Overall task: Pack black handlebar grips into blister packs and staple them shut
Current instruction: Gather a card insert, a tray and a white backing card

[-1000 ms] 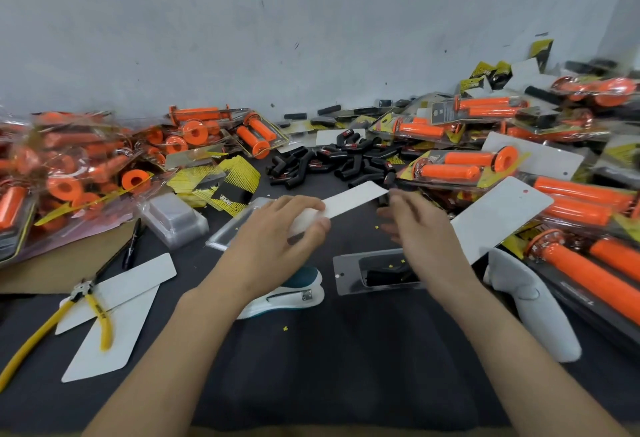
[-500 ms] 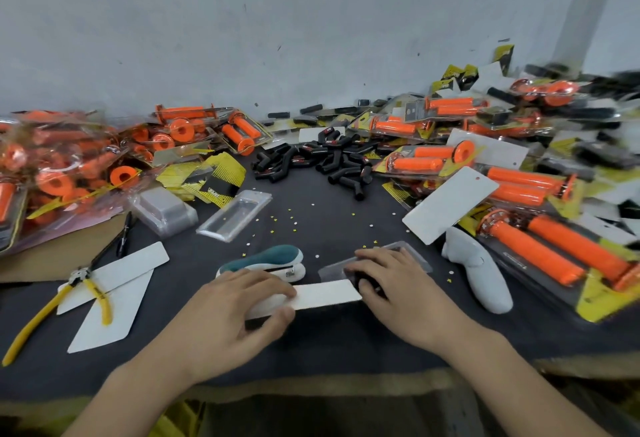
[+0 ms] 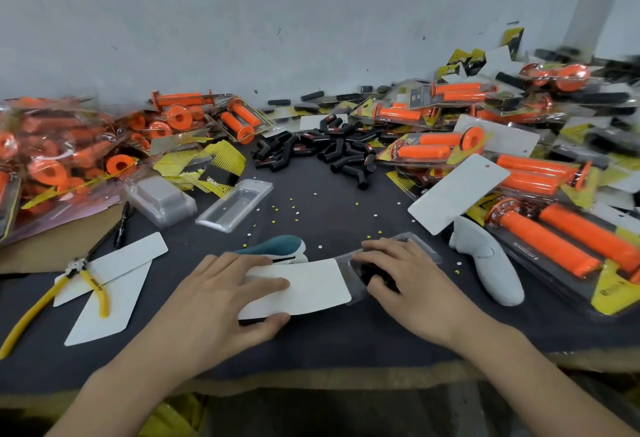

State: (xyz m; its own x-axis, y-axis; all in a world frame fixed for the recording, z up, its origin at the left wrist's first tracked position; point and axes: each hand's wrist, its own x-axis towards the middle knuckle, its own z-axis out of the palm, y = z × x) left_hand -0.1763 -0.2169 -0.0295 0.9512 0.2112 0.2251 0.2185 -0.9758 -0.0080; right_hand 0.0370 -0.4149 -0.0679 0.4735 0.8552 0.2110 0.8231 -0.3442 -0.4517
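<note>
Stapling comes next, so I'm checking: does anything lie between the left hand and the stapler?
Nothing visible does. The stapler lies just beyond the fingertips of the left hand; the white card which that hand holds sits right in front of it.

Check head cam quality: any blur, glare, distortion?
Head view: sharp at centre around the white card; upper-right packed orange grips blurred; wall pillar leans, wide-angle distortion; mild glare on the empty blister tray; lighting even, shadows soft.
</note>
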